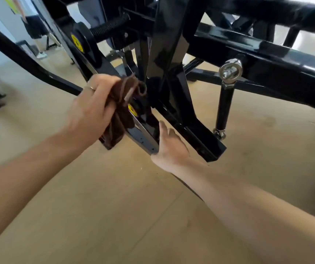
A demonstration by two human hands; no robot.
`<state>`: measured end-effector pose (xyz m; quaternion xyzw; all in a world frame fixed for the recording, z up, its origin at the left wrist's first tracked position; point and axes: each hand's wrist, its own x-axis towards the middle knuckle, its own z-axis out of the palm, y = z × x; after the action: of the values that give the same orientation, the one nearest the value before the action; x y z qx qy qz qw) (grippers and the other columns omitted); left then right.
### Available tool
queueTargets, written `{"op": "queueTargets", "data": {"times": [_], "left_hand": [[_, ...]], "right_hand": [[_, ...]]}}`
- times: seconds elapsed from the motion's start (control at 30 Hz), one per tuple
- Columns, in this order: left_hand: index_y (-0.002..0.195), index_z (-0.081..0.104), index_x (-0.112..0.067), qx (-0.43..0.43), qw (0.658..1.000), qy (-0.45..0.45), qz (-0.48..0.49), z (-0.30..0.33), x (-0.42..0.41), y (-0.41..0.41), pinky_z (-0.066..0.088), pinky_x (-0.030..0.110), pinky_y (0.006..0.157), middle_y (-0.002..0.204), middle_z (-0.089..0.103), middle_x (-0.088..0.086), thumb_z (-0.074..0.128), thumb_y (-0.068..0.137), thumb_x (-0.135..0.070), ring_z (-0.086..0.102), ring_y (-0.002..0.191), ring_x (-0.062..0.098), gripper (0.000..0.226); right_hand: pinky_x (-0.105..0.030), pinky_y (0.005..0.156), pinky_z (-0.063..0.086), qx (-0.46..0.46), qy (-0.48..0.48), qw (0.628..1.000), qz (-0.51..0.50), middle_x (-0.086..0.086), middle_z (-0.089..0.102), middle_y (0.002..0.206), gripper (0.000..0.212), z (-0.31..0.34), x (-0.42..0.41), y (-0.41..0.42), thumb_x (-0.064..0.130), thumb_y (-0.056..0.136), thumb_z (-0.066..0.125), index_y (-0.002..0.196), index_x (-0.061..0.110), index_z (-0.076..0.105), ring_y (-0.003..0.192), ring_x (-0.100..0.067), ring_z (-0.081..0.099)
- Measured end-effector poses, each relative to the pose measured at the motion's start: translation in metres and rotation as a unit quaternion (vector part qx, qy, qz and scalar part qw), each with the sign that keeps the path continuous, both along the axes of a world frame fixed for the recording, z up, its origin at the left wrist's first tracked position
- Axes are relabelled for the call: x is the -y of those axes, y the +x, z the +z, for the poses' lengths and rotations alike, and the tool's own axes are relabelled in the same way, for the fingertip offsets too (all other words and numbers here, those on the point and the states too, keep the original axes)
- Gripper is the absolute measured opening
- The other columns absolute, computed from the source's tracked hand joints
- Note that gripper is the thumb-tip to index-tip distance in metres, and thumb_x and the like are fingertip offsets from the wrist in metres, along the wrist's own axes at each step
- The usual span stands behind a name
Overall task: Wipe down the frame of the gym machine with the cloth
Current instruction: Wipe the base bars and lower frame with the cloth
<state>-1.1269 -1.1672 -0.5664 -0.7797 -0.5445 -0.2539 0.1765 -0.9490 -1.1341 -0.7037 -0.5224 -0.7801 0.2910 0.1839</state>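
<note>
The brown cloth (123, 109) is bunched up and pressed against a slanted black bar of the frame (172, 54), just above the bar's lower open end and partly over a round yellow sticker (132, 110). The left hand (93, 109) holds it, fingers and thumb curled round the folds so that loose ends stick out above and below; a ring (90, 88) sits on one finger. The right hand (172, 147) is at the low end of that same bar, thumb lying up along the bar's face and the fingers curled behind its edge, clamped on the frame. Beside it a second square bar ends in an open cut. Further up the slanted bar a second yellow sticker (77, 43) marks a round black hub beside a coiled spring (111, 25). To the right a chrome eye joint (230, 70) hangs under a thick cross beam, with a black rod (224, 109) running down from it. Under everything lies a tan floor (114, 216). At the upper left, blurred, a person's legs (36, 35) stand well apart from the machine.
</note>
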Motion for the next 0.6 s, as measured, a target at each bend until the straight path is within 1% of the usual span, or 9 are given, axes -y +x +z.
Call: {"op": "queueTargets", "data": {"times": [0.07,0.13,0.17,0.23,0.27,0.37,0.43,0.53,0.6], "left_hand": [[0.132,0.05,-0.017,0.068,0.996,0.037,0.042,0.021,-0.018,0.007,0.041,0.029,0.084,0.12,0.054,0.004,0.045,0.1,-0.019,0.048,0.099,0.01,0.033],[0.126,0.054,-0.013,0.14,0.987,0.028,0.069,0.026,-0.045,0.022,0.037,0.023,0.084,0.112,0.057,0.002,0.049,0.101,-0.018,0.051,0.102,0.013,0.026],[0.122,0.057,-0.012,0.153,0.984,-0.009,0.09,0.022,-0.057,0.031,0.036,0.024,0.083,0.11,0.057,0.001,0.05,0.102,-0.02,0.053,0.102,0.016,0.023],[0.115,0.06,-0.014,0.137,0.98,-0.083,0.121,0.002,-0.074,0.044,0.033,0.026,0.079,0.106,0.057,0.001,0.048,0.105,-0.029,0.052,0.097,0.016,0.022],[0.11,0.061,-0.015,0.134,0.979,-0.092,0.122,-0.007,-0.078,0.048,0.032,0.027,0.077,0.105,0.056,0.0,0.046,0.106,-0.033,0.052,0.095,0.016,0.024],[0.098,0.058,-0.021,0.15,0.98,-0.077,0.104,-0.015,-0.078,0.041,0.034,0.03,0.073,0.097,0.057,-0.003,0.042,0.106,-0.042,0.052,0.088,0.015,0.029],[0.09,0.056,-0.023,0.165,0.978,-0.078,0.097,-0.015,-0.079,0.029,0.036,0.026,0.068,0.089,0.058,-0.005,0.04,0.106,-0.046,0.053,0.079,0.012,0.032],[0.082,0.059,-0.019,0.221,0.963,-0.096,0.119,-0.014,-0.085,0.018,0.043,0.017,0.066,0.08,0.062,-0.006,0.04,0.107,-0.046,0.057,0.07,-0.002,0.041],[0.075,0.055,-0.021,0.235,0.958,-0.097,0.132,-0.011,-0.09,0.019,0.037,0.01,0.057,0.072,0.058,-0.01,0.042,0.107,-0.044,0.054,0.062,-0.006,0.041]], "right_hand": [[-0.041,0.103,0.049,-0.003,-0.001,1.0,-0.003,-0.014,0.035,0.154,0.106,0.001,-0.002,-0.001,0.024,0.089,0.071,0.163,0.022,-0.004,0.135,-0.031,0.044],[-0.04,0.1,0.051,0.003,-0.003,1.0,0.001,-0.012,0.035,0.154,0.107,-0.001,-0.001,0.002,0.023,0.089,0.071,0.163,0.024,-0.006,0.133,-0.029,0.047],[-0.039,0.097,0.052,0.004,-0.008,1.0,0.006,-0.011,0.035,0.154,0.108,-0.001,-0.001,0.004,0.023,0.089,0.071,0.163,0.026,-0.007,0.13,-0.028,0.049],[-0.038,0.089,0.053,-0.001,-0.026,0.999,0.018,-0.009,0.032,0.157,0.106,-0.002,-0.002,0.013,0.02,0.09,0.068,0.163,0.032,-0.008,0.123,-0.026,0.055],[-0.04,0.09,0.054,-0.006,-0.039,0.999,0.022,-0.008,0.03,0.159,0.105,-0.003,-0.004,0.017,0.019,0.091,0.066,0.163,0.034,-0.008,0.12,-0.026,0.057],[-0.05,0.094,0.056,-0.027,-0.068,0.997,0.02,-0.006,0.036,0.155,0.099,-0.004,-0.007,0.023,0.016,0.091,0.064,0.163,0.034,-0.001,0.111,-0.026,0.061],[-0.049,0.092,0.058,-0.024,-0.069,0.997,0.014,-0.007,0.04,0.15,0.098,-0.003,-0.007,0.02,0.017,0.09,0.065,0.163,0.033,0.001,0.108,-0.024,0.061],[-0.048,0.094,0.056,-0.005,-0.068,0.998,0.005,-0.006,0.031,0.159,0.099,-0.002,-0.007,0.014,0.019,0.089,0.064,0.162,0.034,-0.001,0.116,-0.025,0.059],[-0.047,0.094,0.056,0.012,-0.07,0.997,0.009,-0.005,0.026,0.162,0.101,0.0,-0.008,0.012,0.019,0.089,0.064,0.162,0.034,-0.003,0.117,-0.026,0.058]]}}
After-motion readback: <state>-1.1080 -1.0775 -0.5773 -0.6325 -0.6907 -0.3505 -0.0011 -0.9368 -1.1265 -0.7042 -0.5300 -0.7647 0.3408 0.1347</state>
